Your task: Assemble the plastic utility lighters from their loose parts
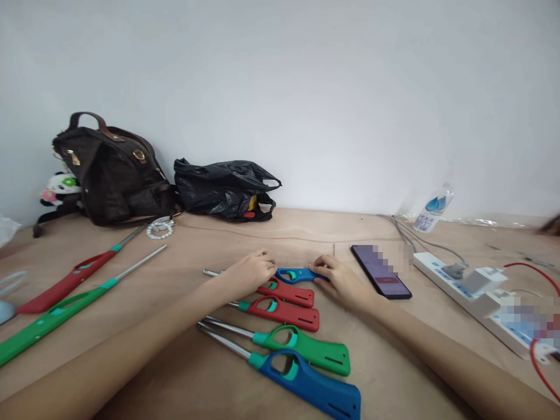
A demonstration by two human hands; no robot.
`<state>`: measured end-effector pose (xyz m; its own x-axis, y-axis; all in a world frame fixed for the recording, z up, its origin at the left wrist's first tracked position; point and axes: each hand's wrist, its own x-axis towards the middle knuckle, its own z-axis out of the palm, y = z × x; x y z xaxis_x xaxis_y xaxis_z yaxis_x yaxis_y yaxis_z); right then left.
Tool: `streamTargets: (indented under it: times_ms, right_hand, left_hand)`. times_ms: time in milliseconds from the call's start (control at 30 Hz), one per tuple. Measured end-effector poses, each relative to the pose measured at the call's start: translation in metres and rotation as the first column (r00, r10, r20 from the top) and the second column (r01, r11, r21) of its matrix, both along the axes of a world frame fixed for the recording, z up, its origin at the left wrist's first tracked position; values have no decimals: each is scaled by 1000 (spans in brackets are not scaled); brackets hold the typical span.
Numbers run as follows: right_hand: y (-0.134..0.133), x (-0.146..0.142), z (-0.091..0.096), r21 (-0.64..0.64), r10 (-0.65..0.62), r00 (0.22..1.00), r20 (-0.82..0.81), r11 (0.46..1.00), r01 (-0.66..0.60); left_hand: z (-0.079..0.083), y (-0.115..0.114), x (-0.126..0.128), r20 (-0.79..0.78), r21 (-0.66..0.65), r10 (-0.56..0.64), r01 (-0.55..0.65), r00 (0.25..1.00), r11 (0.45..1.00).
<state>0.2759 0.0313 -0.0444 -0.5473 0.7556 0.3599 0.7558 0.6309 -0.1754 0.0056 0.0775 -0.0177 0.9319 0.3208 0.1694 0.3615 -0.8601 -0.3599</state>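
A blue gas lighter (pixel 301 274) lies across the far end of a row of lighters. My left hand (pixel 254 270) is closed around its front end, so the nozzle is mostly hidden. At the handle's butt, the thumb and fingers of my right hand (pixel 339 279) grip it. Just nearer to me come one red lighter (pixel 300 294), partly under my left hand, and another red lighter (pixel 297 315). A green lighter (pixel 321 351) and a second blue lighter (pixel 324 386) follow, all with metal nozzles pointing left.
On the left lie a longer red lighter (pixel 65 283) and a longer green lighter (pixel 56 321). A dark backpack (pixel 118 175), black plastic bag (pixel 214 189) and beaded bracelet (pixel 160 229) are at the back. Rightward are a phone (pixel 376 268), power strip (pixel 437 274) and bottle (pixel 433 209).
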Motion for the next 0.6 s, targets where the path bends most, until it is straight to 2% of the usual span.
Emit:
streamTargets:
  times_ms: [167, 300, 367, 467, 600]
  right_hand:
    - [-2, -7, 7, -48, -50, 998, 47, 998, 52]
    - [2, -7, 12, -153, -59, 998, 32, 986, 64]
    - [6, -6, 14, -227, -61, 998, -10, 972, 57]
    - [10, -2, 15, -314, -75, 993, -92, 949, 42]
    - [14, 2, 15, -354, -65, 987, -148, 935, 8]
  left_hand:
    - [4, 0, 2, -92, 13, 2, 0, 996, 1000]
    - [7, 6, 3, -23, -162, 43, -46, 999, 986]
    - [9, 9, 5, 70, -301, 170, -142, 983, 943]
    - [9, 13, 8, 141, -467, 359, -258, 923, 846]
    - [9, 16, 12, 140, -526, 381, -257, 914, 811]
